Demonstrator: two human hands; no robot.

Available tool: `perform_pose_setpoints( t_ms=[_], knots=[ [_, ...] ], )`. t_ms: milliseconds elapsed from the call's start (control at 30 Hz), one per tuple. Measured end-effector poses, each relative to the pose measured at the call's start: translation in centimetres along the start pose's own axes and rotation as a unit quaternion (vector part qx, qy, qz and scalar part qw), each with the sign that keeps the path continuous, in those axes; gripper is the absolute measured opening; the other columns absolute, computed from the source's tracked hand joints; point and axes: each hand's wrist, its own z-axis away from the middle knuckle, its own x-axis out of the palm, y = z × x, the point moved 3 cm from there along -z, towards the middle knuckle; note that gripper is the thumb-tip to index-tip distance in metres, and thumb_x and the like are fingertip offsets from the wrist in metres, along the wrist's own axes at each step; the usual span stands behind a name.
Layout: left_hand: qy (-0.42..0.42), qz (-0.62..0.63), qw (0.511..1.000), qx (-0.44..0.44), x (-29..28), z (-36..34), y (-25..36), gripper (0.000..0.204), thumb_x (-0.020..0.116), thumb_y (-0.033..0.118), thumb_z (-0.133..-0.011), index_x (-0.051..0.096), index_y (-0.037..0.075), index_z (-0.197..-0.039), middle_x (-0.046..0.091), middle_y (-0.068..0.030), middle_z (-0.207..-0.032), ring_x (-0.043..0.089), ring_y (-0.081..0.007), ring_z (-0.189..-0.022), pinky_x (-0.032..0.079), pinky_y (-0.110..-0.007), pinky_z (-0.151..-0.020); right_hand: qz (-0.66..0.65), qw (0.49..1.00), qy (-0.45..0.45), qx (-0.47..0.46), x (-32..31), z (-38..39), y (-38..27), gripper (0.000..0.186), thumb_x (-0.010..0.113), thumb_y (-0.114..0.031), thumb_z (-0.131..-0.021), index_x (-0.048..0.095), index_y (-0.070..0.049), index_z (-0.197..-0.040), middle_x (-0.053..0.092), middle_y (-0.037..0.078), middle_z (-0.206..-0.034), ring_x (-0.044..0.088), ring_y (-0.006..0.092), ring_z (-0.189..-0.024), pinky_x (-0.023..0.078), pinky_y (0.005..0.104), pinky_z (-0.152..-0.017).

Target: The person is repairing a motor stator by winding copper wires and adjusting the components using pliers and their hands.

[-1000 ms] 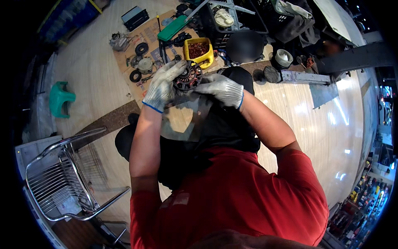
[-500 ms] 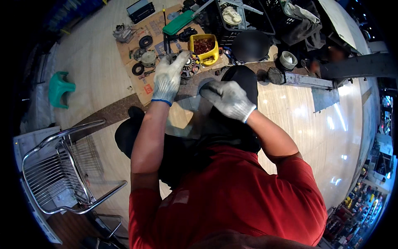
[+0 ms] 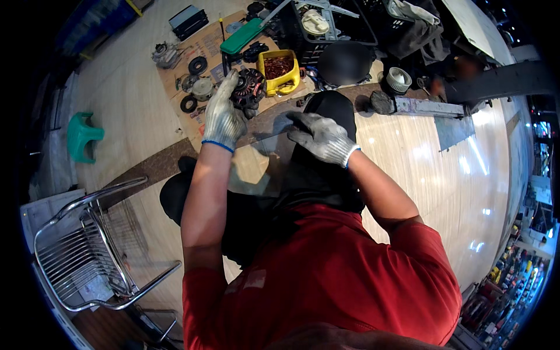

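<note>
My left hand (image 3: 224, 116), in a white knit glove with a blue cuff, holds a round, dark alternator part (image 3: 251, 87) with copper-coloured windings. Its face is tilted up, and some of my left fingers are hidden by it. Just right of the part sits a yellow container (image 3: 290, 87), cut open, with reddish-brown small pieces inside. My right hand (image 3: 321, 137), gloved the same way with darkened fingertips, hovers by my right knee. Its fingers are loosely spread, and nothing shows in them.
Cardboard (image 3: 189, 49) under the work bears metal parts, black rings (image 3: 197, 65) and a green-lidded case (image 3: 242, 36). Black crates (image 3: 318, 49) stand beyond. A white blower wheel (image 3: 398, 80) and a metal beam (image 3: 429, 106) lie right; a green stool (image 3: 84, 137) and metal chair (image 3: 87, 251) left.
The alternator part in my left hand has turned, showing more of its face with the windings. My left fingers have straightened along its left side. My right hand has uncurled from a closed shape.
</note>
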Motion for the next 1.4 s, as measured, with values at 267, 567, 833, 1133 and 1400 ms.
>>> perform_pose_setpoints(
  t_ms=[267, 567, 833, 1133, 1400],
  knots=[
    [-0.088, -0.032, 0.993, -0.069, -0.1, 0.2, -0.7, 0.039, 0.060, 0.017, -0.097, 0.052, -0.003, -0.130, 0.065, -0.0189, -0.116, 0.069, -0.0269, -0.099, 0.060, -0.038, -0.082, -0.073, 0.996, 0.032, -0.040, -2.7, -3.6, -3.4, 0.056, 0.055, -0.040, -0.089, 0.056, -0.003, -0.131, 0.066, 0.027, -0.108, 0.063, 0.0384, -0.105, 0.048, 0.0440, -0.091],
    [0.008, -0.276, 0.961, 0.006, 1.5, 1.3, 0.2, 0.088, 0.080, 0.023, -0.081, 0.029, -0.013, -0.143, 0.060, -0.0197, -0.123, 0.063, -0.0231, -0.109, 0.055, -0.031, -0.087, -0.155, 0.987, 0.028, -0.018, -1.2, -4.5, -2.7, 0.038, 0.057, -0.030, -0.092, 0.065, -0.001, -0.115, 0.068, 0.019, -0.083, 0.068, 0.0260, -0.075, 0.051, 0.0378, -0.070],
    [0.054, -0.065, 0.995, -0.045, -0.1, 0.4, -0.2, 0.048, 0.072, 0.020, -0.089, 0.056, 0.002, -0.130, 0.068, -0.0080, -0.110, 0.069, -0.0167, -0.088, 0.058, -0.032, -0.069, -0.118, 0.981, 0.082, -0.128, -0.3, -4.0, -0.2, 0.032, 0.053, -0.028, -0.096, 0.066, -0.004, -0.112, 0.069, 0.017, -0.089, 0.067, 0.0311, -0.077, 0.052, 0.0383, -0.072],
    [0.021, 0.002, 1.000, 0.009, 0.2, 0.1, 1.9, 0.024, 0.062, 0.021, -0.096, 0.062, 0.004, -0.113, 0.070, -0.0098, -0.098, 0.070, -0.0197, -0.080, 0.059, -0.030, -0.060, 0.180, 0.970, 0.161, -0.021, -1.9, 7.1, 12.4, 0.028, 0.055, -0.035, -0.097, 0.065, -0.011, -0.106, 0.070, 0.017, -0.090, 0.068, 0.0365, -0.079, 0.054, 0.0475, -0.066],
    [0.031, -0.009, 0.999, -0.015, -0.4, -0.3, 1.2, 0.031, 0.061, 0.030, -0.096, 0.064, 0.005, -0.115, 0.071, -0.0103, -0.093, 0.070, -0.0187, -0.070, 0.056, -0.025, -0.050, 0.353, 0.909, 0.063, 0.212, -2.3, 22.0, 26.5, 0.028, 0.046, -0.041, -0.098, 0.064, -0.020, -0.102, 0.071, 0.012, -0.089, 0.069, 0.0343, -0.075, 0.053, 0.0495, -0.059]
  ],
)
